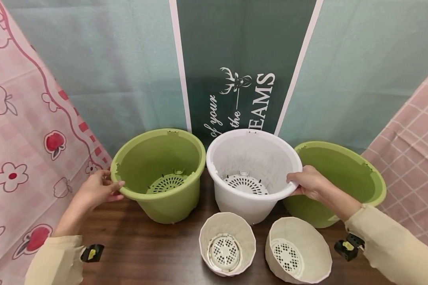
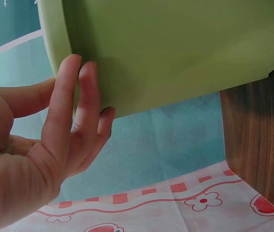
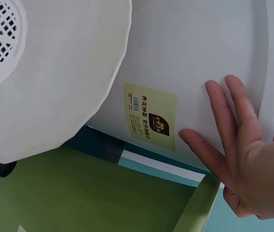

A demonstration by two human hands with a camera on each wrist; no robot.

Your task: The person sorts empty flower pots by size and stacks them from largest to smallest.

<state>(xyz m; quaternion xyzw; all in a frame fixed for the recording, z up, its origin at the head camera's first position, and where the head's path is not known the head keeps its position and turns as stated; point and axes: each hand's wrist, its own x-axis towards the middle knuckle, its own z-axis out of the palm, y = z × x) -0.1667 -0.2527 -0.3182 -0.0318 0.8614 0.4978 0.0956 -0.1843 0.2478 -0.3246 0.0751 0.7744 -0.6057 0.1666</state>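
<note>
My left hand (image 1: 99, 187) pinches the left rim of a round green plastic flowerpot (image 1: 178, 204), thumb on the rim and fingers against the outer wall. In the left wrist view those fingers (image 2: 62, 104) lie just under the lip. A white flowerpot (image 1: 232, 200) of the same shape stands beside it. Its right rim is held by my right hand (image 1: 308, 182), with the fingers spread along the outside near a yellow label (image 3: 151, 116). Slotted bases show inside both pots. Behind my right forearm a second green flowerpot (image 1: 342, 170) stands tilted, partly hidden.
Two small cream faceted pots with perforated bottoms, one in the middle (image 1: 208, 225) and one to its right (image 1: 317, 245), are near the front of the dark wooden table (image 1: 139, 245). A teal printed cloth (image 1: 128, 79) hangs behind, with pink cloths (image 1: 25, 130) at both sides.
</note>
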